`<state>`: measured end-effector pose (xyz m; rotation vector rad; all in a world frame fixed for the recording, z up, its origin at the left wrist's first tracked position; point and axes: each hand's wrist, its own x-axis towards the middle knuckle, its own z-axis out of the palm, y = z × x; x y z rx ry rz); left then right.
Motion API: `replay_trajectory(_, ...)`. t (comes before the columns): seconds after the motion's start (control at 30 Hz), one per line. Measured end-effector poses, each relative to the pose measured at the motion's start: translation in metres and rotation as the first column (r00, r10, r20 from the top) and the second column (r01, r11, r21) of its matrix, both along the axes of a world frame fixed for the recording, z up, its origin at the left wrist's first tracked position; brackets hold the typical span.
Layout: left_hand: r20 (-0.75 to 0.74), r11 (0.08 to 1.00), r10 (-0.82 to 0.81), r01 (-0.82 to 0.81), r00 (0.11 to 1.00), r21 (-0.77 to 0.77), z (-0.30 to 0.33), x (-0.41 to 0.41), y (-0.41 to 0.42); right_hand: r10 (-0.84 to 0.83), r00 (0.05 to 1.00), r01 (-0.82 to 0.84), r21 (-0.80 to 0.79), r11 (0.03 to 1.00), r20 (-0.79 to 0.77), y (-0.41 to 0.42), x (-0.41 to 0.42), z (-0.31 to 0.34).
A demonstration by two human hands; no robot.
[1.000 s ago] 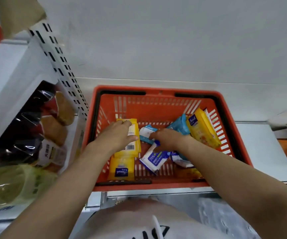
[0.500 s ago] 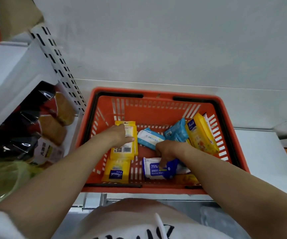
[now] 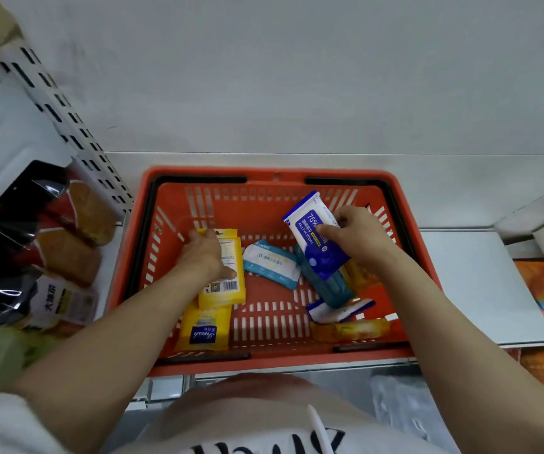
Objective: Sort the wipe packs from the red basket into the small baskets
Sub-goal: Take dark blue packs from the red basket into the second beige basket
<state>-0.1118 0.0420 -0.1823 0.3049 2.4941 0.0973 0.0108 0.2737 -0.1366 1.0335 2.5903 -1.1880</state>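
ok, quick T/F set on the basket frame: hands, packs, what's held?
1. The right hand holds a blue alcohol wipe pack lifted above the other packs. True.
2. The left hand is outside the red basket. False: it is inside, gripping a yellow pack.
3. A white and teal pack lies on the basket floor between the hands. True.
4. The basket holds only one yellow pack. False: a second yellow pack lies nearer the person.
5. The alcohol wipe pack is marked 75%. True.
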Motion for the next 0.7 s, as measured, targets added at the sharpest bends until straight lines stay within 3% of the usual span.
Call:
replay_trajectory(0.2, -0.059, 0.997, -0.004, 0.009, 0.998, 0.078, 0.006, 0.000, -0.001, -0.023, 1.000, 0.024, -0.075, 0.997, 0.008, -0.003, 0.014, -0.002)
replay_trajectory(0.27, -0.211, 0.987, -0.155, 0.158, 0.965, -0.004, 0.012, 0.008, 0.002, -0.050, 0.999, 0.049, -0.092, 0.995, -0.011, -0.004, 0.015, 0.001)
replay_trajectory(0.33, -0.350, 0.943, -0.331, 0.325, 0.876, -0.076, 0.020, 0.023, 0.016, -0.072, 0.996, 0.070, -0.039, 0.997, -0.044, -0.005, 0.017, 0.006)
replay_trajectory(0.4, -0.230, 0.891, -0.397, 0.433, 0.889, 0.136, 0.030, 0.044, 0.039, -0.096, 0.992, 0.099, 0.032, 0.995, -0.082, -0.003, 0.022, 0.012)
replay_trajectory(0.47, 0.131, 0.815, -0.451, 0.348, 0.883, 0.464, 0.038, 0.070, 0.066, -0.123, 0.984, 0.133, 0.070, 0.989, -0.131, -0.001, 0.030, 0.019)
replay_trajectory(0.5, 0.235, 0.789, -0.485, 0.305, 0.843, 0.534, 0.040, 0.084, 0.079, -0.134, 0.979, 0.148, 0.086, 0.985, -0.155, 0.001, 0.034, 0.023)
replay_trajectory(0.6, 0.294, 0.780, -0.571, 0.395, 0.766, 0.485, 0.029, 0.113, 0.108, -0.180, 0.957, 0.212, 0.123, 0.970, -0.227, 0.005, 0.046, 0.034)
replay_trajectory(0.7, 0.330, 0.824, -0.545, 0.420, 0.770, 0.380, 0.008, 0.123, 0.121, -0.209, 0.937, 0.251, 0.124, 0.960, -0.279, 0.009, 0.059, 0.043)
